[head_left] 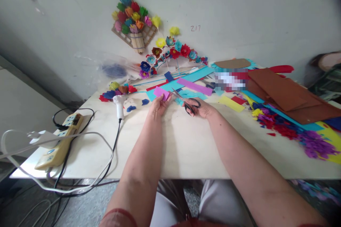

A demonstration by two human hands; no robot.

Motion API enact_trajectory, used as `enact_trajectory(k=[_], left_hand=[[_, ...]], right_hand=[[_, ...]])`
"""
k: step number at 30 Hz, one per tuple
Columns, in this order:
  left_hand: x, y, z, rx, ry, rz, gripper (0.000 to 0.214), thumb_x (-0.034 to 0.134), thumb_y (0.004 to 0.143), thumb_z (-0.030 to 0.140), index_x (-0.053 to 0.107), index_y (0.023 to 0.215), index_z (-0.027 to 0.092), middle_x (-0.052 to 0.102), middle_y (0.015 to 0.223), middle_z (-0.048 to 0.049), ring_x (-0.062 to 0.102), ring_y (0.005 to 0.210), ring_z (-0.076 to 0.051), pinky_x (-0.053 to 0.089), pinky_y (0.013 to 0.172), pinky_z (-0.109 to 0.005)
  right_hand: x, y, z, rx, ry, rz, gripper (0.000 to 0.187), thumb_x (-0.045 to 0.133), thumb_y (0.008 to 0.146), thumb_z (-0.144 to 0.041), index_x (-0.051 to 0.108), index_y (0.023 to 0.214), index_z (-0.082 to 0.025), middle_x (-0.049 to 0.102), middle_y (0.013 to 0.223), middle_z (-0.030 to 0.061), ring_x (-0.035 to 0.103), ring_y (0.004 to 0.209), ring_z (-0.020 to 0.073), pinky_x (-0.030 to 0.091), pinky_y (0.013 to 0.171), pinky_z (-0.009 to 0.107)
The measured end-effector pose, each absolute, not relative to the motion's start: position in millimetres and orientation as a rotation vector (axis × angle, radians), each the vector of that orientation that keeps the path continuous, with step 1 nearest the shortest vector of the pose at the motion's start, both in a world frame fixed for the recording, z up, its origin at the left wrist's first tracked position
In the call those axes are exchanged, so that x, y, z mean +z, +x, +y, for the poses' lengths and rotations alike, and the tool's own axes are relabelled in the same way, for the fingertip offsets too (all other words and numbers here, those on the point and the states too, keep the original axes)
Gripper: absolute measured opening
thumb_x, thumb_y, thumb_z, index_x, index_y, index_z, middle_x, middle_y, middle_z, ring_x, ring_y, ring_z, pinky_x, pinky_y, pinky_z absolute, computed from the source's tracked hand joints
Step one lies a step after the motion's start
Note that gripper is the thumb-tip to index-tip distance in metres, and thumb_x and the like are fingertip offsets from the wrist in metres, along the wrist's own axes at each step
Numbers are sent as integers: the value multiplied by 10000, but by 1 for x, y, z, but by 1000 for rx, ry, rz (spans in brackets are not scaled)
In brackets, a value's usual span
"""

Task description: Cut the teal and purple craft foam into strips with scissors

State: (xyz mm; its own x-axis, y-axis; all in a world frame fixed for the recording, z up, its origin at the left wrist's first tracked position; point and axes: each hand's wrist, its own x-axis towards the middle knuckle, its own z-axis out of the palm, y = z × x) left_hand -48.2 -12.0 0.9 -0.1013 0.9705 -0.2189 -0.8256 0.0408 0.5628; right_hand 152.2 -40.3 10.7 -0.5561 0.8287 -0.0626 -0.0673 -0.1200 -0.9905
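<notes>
My left hand pinches a small purple piece of craft paper above the table. In my right hand is a pair of scissors with black handles, its blades pointing up and left toward the purple piece, apart from it. Whether the blades are parted is too small to tell. Light blue scraps lie just beyond the scissors. Behind both hands rest a long light blue strip and a purple strip.
A white glue gun stands at left, its black cord running to a power strip. Paper flowers line the wall. At right are brown sheets, cut petals and a yellow piece.
</notes>
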Motion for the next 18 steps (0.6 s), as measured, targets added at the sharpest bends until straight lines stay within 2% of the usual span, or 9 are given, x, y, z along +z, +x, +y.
enact_trajectory(k=[11, 18], left_hand=[[-2, -51, -8, 1550, 275, 652, 223, 458, 840, 43, 591, 1016, 70, 690, 935, -156, 625, 1026, -264, 568, 789, -339], [-1, -51, -7, 1536, 261, 646, 228, 452, 840, 39, 590, 1020, 68, 685, 962, -163, 608, 1053, -280, 574, 768, -332]], right_hand=[[6, 154, -38, 1766, -797, -1519, 430, 626, 707, -544, 584, 811, -129, 553, 499, -8, 448, 352, 77, 297, 350, 193], [8, 153, -39, 1785, -805, -1524, 446, 636, 687, -559, 581, 792, -129, 544, 489, -10, 438, 350, 76, 293, 343, 195]])
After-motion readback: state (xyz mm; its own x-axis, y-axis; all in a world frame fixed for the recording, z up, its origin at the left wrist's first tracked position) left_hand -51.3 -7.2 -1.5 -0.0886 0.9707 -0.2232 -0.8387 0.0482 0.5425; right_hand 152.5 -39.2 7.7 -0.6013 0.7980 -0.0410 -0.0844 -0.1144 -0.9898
